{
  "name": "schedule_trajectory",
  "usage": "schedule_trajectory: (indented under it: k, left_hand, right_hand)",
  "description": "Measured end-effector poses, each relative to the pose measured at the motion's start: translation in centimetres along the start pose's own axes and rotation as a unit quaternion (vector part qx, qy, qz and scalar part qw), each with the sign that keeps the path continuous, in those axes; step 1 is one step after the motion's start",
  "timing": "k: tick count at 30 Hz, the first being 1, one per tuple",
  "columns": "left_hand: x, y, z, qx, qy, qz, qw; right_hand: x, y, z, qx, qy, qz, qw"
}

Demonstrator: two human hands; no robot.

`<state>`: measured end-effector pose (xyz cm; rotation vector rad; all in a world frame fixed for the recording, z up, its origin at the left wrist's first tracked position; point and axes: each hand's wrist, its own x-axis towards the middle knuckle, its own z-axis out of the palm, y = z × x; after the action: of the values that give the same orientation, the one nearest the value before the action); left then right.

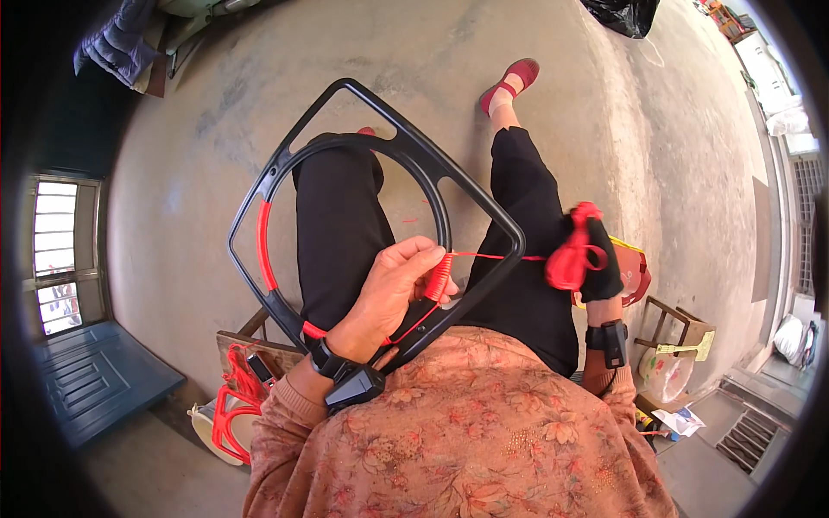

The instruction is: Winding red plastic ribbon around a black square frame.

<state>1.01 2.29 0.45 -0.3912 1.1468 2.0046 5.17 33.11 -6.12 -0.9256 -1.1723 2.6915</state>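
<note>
Head view shows the black frame [419, 156] lying across the person's thighs, its inner ring [444, 216] partly dressed in red cord: one wrapped stretch [264, 246] on the left side, and a tight coil [439, 278] at the right. Left hand [389, 289] pinches that coil, thumb on top and fingers around the ring, while the black-gloved right hand [604, 268] seems closed on a red bundle [567, 266]; it is blurred, so how its fingers lie I cannot tell. Between them the working strand [488, 255] runs nearly straight over the frame's outer bar. Good winding here probably rests on two things: the thumb pinning the newest turn so that nothing springs loose, and an even pull from the bundle side. Each turn should sit flush against its neighbour, neither gapped nor climbing over. The bundle has to clear the outer bar on every pass, so paying out only a short length likely spares tangles. A slack loop at the thumb would be the chief worry.
</note>
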Motion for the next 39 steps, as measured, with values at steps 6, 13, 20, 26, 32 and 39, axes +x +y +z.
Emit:
schedule_trajectory:
  k: [6, 13, 20, 26, 32, 39]
  left_hand:
    - [-0.1, -0.1, 0.1, 0.014, -0.014, -0.018, 1.0]
    - [-0.3, -0.2, 0.6, -0.052, 0.011, -0.07, 0.996]
    - [0.1, -0.6, -0.7, -0.055, -0.021, -0.037, 0.998]
    - [0.2, -0.9, -0.5, -0.014, -0.023, 0.0, 1.0]
    - [0.3, -0.7, -0.3, 0.006, -0.017, 0.0, 1.0]
    - [0.5, -0.5, -0.2, 0.006, -0.017, -0.023, 1.0]
  right_hand:
    - [3.3, 4.9, 9.2, -0.329, -0.014, -0.222, 0.918]
    - [-0.3, 8.4, 13.4, 0.054, -0.264, 0.126, 0.955]
    - [-1.9, 6.2, 13.8, 0.165, -0.398, 0.209, 0.878]
    - [-1.5, 5.9, 13.0, 0.057, -0.39, 0.187, 0.9]
    - [-0.7, 6.3, 9.7, 0.037, -0.223, 0.132, 0.965]
    - [1.0, 5.4, 6.5, 0.155, -0.15, 0.106, 0.971]
